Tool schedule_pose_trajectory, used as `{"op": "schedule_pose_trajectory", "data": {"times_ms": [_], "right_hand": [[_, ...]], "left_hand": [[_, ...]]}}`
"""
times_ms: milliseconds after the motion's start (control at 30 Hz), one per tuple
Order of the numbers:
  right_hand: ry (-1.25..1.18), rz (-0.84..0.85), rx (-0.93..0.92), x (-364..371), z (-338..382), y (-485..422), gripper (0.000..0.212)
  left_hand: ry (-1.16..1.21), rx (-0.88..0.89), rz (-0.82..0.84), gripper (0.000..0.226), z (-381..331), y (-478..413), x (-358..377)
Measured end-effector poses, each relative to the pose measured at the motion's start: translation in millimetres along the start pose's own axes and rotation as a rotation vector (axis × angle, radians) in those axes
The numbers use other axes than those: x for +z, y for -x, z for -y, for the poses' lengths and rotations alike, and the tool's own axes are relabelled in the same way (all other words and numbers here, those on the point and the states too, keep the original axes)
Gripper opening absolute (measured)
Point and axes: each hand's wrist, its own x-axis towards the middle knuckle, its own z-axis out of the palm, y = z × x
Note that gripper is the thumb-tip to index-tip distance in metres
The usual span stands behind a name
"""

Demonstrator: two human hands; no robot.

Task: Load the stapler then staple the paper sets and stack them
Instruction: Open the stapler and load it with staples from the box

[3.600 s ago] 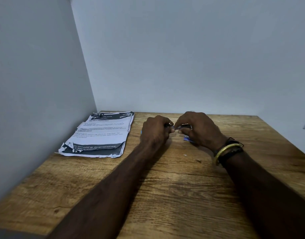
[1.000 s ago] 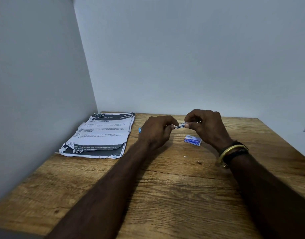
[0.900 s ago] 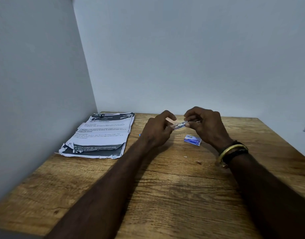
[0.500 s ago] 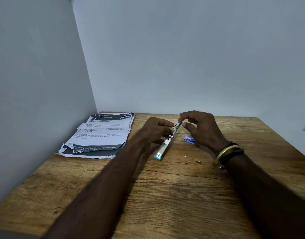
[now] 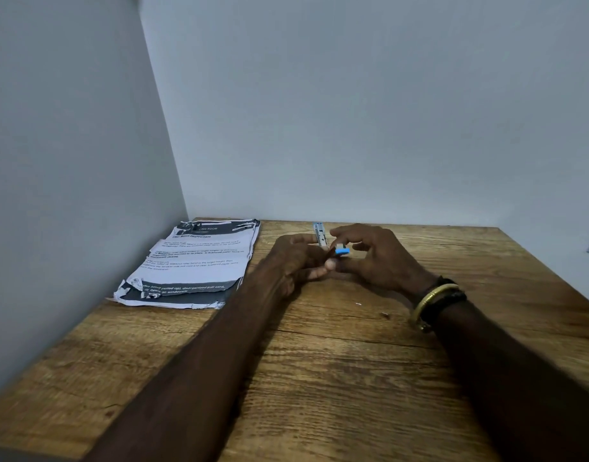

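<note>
A small stapler (image 5: 320,234) with a silver metal body and a blue end (image 5: 342,251) is held between both hands above the wooden table (image 5: 319,361). My left hand (image 5: 291,261) grips its lower part from the left. With its fingertips, my right hand (image 5: 378,258) pinches the blue end from the right. The metal tip points away from me, toward the back wall. A pile of printed paper sheets (image 5: 196,265) with torn front edges lies flat at the table's back left. The staple box is hidden.
Walls close off the table at the left and the back. Two tiny loose bits (image 5: 358,304) (image 5: 384,315) lie on the wood in front of my right wrist, which wears gold and black bracelets (image 5: 434,303).
The stapler has swung round: half a second ago its blue end pointed down toward me, now its metal tip points away. My right hand now covers the spot where the staple box lay.
</note>
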Motion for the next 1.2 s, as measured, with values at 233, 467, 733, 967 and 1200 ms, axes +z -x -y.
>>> {"op": "schedule_pose_trajectory", "data": {"times_ms": [233, 467, 733, 967, 1200], "right_hand": [[-0.381, -0.165, 0.147, -8.2, -0.2, -4.8, 0.038], [-0.544, -0.155, 0.261, -9.0, -7.5, -7.6, 0.076], [-0.621, -0.203, 0.33, -3.6, -13.2, -7.4, 0.047], [-0.581, -0.242, 0.384, -4.1, -12.9, -11.7, 0.03], [-0.559, -0.241, 0.385, -4.7, -12.8, -11.4, 0.041]], "left_hand": [[-0.069, 0.068, 0.092, 0.027, -1.9, 10.0, 11.6], [-0.156, 0.142, 0.238, 0.014, -3.0, 13.9, 10.6], [-0.338, 0.261, 0.199, 0.025, 2.5, 7.6, 12.3], [-0.409, 0.317, 0.153, 0.025, 4.9, 7.3, 15.4], [-0.357, 0.27, 0.192, 0.03, 1.9, 12.1, 14.5]]}}
